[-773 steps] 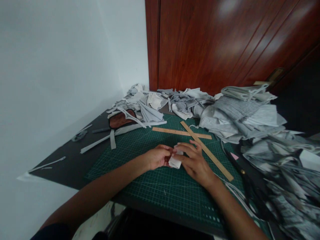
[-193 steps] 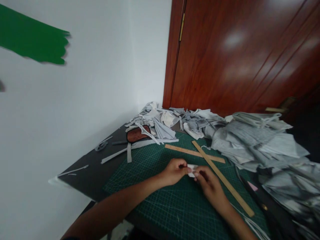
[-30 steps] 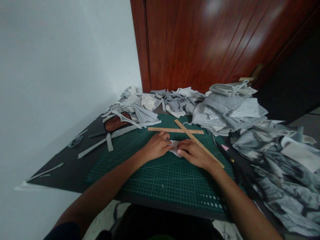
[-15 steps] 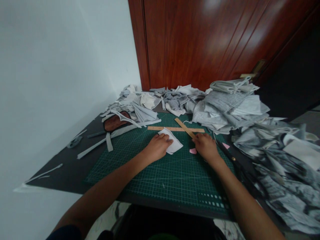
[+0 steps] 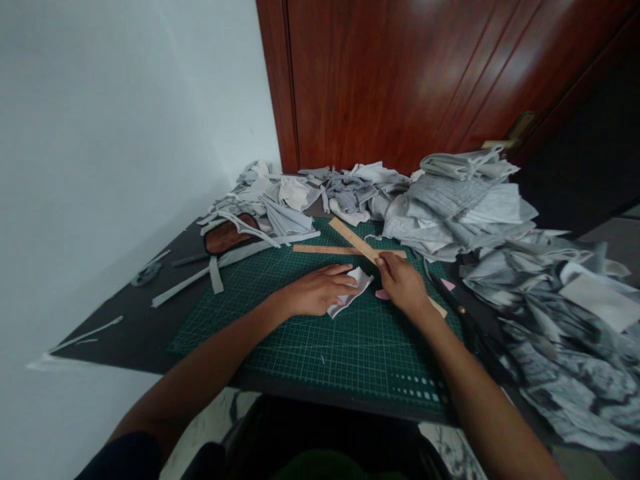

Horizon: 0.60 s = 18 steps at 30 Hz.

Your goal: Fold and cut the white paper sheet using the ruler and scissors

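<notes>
My left hand (image 5: 320, 290) lies with its fingers stretched out over a small piece of white fabric (image 5: 362, 283), whose right side and edges show past the fingertips. In my right hand (image 5: 403, 283) is a wooden ruler (image 5: 351, 237), gripped near its middle and slanting from upper left to lower right. Beyond both hands, a second wooden ruler (image 5: 320, 249) rests crosswise on the green cutting mat (image 5: 320, 360), partly under the first. A pink scrap (image 5: 382, 294) lies between the fabric and my right hand.
Black-handled scissors (image 5: 463, 310) and a second pink scrap (image 5: 447, 285) lie right of my right hand. Heaps of grey fabric (image 5: 450, 207) cover the back and right. To the left are a brown pouch-like item (image 5: 230, 235) and fabric strips (image 5: 185, 287). A wooden door (image 5: 390, 87) stands behind.
My left hand has gone from closed fingers on the fabric to stretched fingers, and the fabric has turned and shifted slightly. The held ruler has moved up and left, its lower end now showing.
</notes>
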Tool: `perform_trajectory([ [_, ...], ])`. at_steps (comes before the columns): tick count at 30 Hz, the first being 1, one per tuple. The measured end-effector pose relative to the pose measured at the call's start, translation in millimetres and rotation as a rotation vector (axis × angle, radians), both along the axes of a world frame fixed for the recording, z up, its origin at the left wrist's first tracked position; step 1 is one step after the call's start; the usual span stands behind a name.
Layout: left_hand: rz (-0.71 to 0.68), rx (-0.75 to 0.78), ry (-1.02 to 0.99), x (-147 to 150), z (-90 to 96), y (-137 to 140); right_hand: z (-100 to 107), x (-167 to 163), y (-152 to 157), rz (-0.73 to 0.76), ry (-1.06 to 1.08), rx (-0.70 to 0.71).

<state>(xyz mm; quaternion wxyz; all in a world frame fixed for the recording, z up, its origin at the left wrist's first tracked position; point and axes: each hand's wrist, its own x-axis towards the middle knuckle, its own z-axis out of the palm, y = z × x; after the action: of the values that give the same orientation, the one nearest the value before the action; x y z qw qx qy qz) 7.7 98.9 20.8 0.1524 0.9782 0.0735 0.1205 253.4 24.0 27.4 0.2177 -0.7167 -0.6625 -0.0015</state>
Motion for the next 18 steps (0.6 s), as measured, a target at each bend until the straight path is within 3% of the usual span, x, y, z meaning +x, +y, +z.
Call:
perform_trajectory([
  [4, 0.028, 0.139, 0.077, -1.1, 5.9, -5.0, 5.5, -3.7, -4.7, 0.085, 0.055, -0.05],
  [10, 0.101, 0.322, 0.197, 9.6, 9.3, -18.4, -2.2, -3.3, -5.4, 0.219, 0.44, -0.129],
  [13, 0.125, 0.315, 0.207, 13.9, 7.0, -22.7, -4.8, -4.4, -4.7, 0.259, 0.467, -0.13],
  [18, 0.006, 0.162, 0.138, 10.4, 11.5, -21.8, -0.4, -8.3, -4.3, 0.327, 0.445, -0.149],
])
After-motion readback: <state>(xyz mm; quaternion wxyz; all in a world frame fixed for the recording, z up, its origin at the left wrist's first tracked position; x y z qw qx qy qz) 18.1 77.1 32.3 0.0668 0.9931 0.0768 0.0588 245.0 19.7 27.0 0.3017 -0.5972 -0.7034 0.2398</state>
